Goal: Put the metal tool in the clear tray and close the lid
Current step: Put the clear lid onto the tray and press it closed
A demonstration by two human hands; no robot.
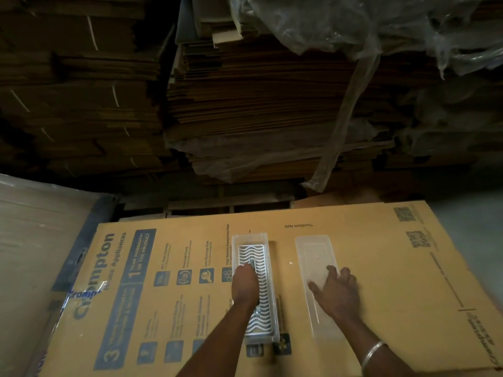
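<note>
Left hand (245,284) lowers metal tool (252,263) into clear tray (273,295), fingers closed on it. Lid (313,257) lies parallel just right, long axis running away; right hand (336,292) rests spread on it, nearer.

Tray: clear tray (255,284) lies open on a flattened printed cardboard box (381,268), with a white wavy insert (265,295) inside.
Left hand: left hand (245,287) reaches into the tray, closed around the metal tool (252,263).
Right hand: right hand (337,292) rests spread on the lid (313,257), just beside the tray.
</note>
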